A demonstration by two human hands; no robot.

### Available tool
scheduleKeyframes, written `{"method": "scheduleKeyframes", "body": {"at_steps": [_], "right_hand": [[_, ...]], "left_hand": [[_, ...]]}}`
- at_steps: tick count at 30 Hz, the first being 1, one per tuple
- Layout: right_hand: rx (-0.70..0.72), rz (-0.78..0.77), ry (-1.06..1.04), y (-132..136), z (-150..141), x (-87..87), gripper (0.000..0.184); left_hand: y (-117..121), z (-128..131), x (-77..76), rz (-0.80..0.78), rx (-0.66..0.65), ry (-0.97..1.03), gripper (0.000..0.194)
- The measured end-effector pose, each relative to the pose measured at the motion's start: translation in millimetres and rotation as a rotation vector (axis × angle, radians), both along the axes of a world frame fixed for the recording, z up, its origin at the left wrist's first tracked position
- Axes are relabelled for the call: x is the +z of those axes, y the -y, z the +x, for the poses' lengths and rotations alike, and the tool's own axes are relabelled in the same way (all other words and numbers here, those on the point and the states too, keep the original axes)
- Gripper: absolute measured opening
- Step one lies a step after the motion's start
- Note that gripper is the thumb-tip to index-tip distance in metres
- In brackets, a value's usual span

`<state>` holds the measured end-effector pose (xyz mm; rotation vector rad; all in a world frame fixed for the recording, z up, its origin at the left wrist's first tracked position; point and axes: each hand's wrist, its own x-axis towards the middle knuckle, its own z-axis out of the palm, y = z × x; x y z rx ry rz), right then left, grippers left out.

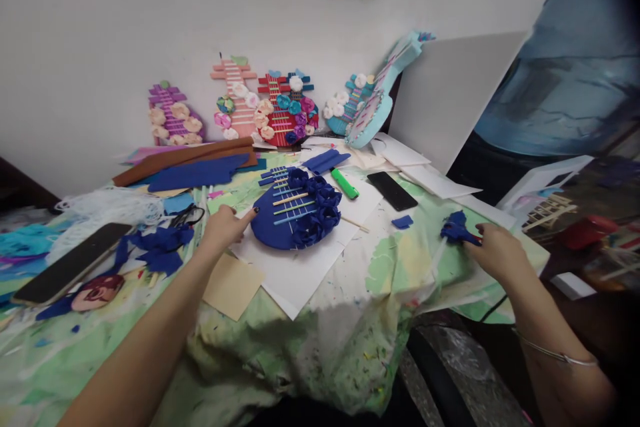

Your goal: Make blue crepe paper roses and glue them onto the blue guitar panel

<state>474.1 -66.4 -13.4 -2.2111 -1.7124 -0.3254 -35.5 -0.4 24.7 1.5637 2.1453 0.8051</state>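
A small dark-blue paper guitar (273,223) lies on white paper, with pale strings, colored sticks and blue paper flowers (320,210) along its right side. My left hand (225,227) grips its left edge, a fingertip on top; the fingers underneath are partly hidden. Off to the right, my right hand (495,250) is closed around the handle of what looks like a blue glue gun (456,227), over the table's right part. A scrap of blue paper (403,221) lies between the gun and the guitar. Beside the guitar is a thin wooden stick (356,225).
A green marker (345,183) and a black phone (393,191) lie behind the guitar. Several decorated guitars (233,103) lean on the wall. At left are another phone (75,263), blue scraps (163,250) and folded blue sheets (200,173). A stained cloth (350,320) covers the table.
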Motion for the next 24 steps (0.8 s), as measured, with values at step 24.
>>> {"method": "scheduleKeyframes", "body": {"at_steps": [24], "right_hand": [[0.864, 0.509, -0.462, 28, -250, -4.8, 0.053]], "left_hand": [[83, 8, -26.9, -0.076, -0.119, 1.175, 0.072]]}}
